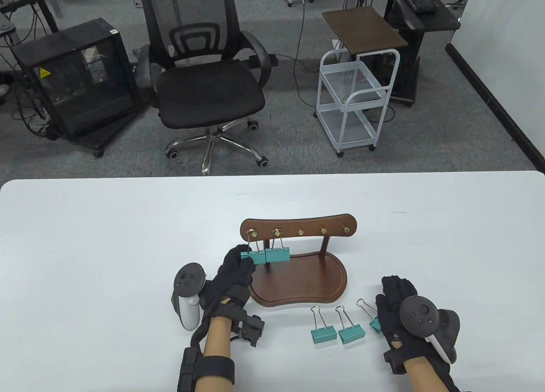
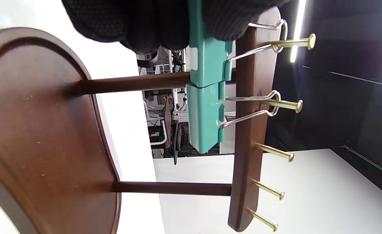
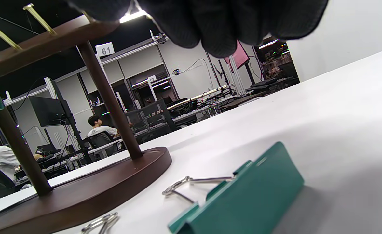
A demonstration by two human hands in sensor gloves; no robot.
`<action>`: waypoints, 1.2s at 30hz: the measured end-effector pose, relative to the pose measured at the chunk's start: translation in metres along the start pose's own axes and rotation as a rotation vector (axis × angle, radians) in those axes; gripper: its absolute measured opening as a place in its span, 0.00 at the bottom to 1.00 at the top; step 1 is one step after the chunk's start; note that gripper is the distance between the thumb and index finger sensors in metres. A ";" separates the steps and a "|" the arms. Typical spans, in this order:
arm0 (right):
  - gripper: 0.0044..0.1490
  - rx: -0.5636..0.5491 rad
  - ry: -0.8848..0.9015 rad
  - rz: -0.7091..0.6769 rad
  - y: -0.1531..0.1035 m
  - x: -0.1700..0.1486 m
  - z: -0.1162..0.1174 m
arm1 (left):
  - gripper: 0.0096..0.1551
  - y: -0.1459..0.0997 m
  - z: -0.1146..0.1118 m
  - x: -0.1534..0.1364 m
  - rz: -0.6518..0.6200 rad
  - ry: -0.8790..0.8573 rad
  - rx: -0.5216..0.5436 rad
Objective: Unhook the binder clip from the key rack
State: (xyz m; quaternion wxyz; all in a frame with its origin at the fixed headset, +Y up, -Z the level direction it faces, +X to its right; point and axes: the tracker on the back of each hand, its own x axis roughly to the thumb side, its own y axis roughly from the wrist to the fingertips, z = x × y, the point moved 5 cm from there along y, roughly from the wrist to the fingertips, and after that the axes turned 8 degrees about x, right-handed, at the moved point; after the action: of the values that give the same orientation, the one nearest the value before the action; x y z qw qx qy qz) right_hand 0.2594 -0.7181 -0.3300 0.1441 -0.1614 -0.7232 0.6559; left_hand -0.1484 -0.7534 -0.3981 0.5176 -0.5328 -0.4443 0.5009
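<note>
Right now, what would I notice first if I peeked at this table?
A brown wooden key rack mid-table, with two teal binder clips hanging from its left gold pegs. The left hand grips the leftmost clip. Three more clips lie in front, by the right hand.

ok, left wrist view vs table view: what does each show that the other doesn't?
Left wrist only: close-up of the left hand's fingers gripping the end clip, its wire handle looped over a brass peg.

Table only: right hand, three loose clips on the table.

Both: key rack, second hung clip, three bare pegs.
</note>
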 end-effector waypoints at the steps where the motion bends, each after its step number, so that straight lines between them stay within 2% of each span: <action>1: 0.37 -0.001 0.000 0.000 0.000 0.000 0.000 | 0.34 0.000 0.000 0.001 -0.002 0.004 -0.003; 24: 0.37 -0.005 0.005 0.001 0.000 0.000 0.000 | 0.35 -0.008 0.006 0.020 -0.063 0.034 -0.020; 30: 0.37 -0.007 0.008 -0.004 0.000 0.001 0.000 | 0.34 -0.020 0.007 0.028 -0.093 0.034 -0.031; 36: 0.37 -0.011 0.009 -0.012 0.000 0.002 0.000 | 0.33 -0.042 0.002 0.033 -0.121 -0.024 -0.066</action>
State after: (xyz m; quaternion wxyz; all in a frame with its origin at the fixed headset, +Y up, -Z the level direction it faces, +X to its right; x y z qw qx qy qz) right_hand 0.2577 -0.7170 -0.3304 0.1504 -0.1605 -0.7271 0.6504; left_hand -0.1447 -0.7174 -0.3585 0.5235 -0.5159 -0.4981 0.4601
